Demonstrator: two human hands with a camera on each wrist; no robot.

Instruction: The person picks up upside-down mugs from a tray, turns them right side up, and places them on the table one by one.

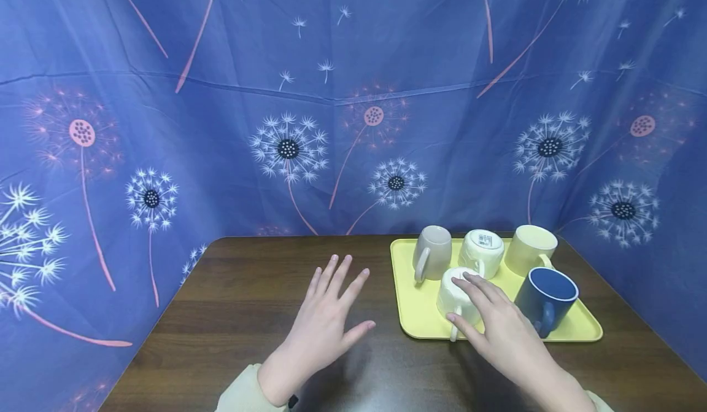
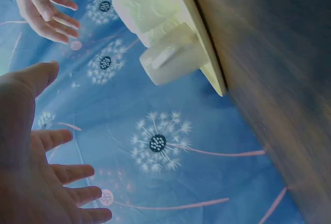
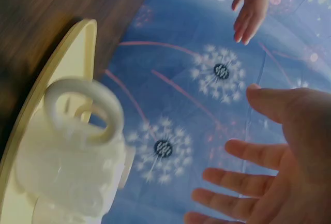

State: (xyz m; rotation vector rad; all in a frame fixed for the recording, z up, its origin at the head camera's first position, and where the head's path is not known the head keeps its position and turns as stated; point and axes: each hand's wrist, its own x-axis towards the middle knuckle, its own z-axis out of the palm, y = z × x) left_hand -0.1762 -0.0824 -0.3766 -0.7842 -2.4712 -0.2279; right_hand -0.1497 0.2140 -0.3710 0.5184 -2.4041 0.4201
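My right hand [image 1: 510, 332] hovers with fingers spread, overlapping the front white mug [image 1: 453, 301] in the head view. The right wrist view shows a gap between those fingers and the white mug [image 3: 67, 167], whose handle points up there. That mug stands bottom up on a yellow tray [image 1: 411, 320]. Over the brown table, left of the tray, my left hand [image 1: 320, 320] is held up, fingers apart, holding nothing. Just right of my right hand is a dark blue mug [image 1: 544, 298], its handle toward me.
Behind on the tray stand a grey mug [image 1: 436, 255], an upside-down white mug [image 1: 480, 255] with a label on its base, and a cream mug [image 1: 530, 249]. The brown wooden table [image 1: 221, 314] meets a blue dandelion-print cloth [image 1: 221, 154] at the back and sides.
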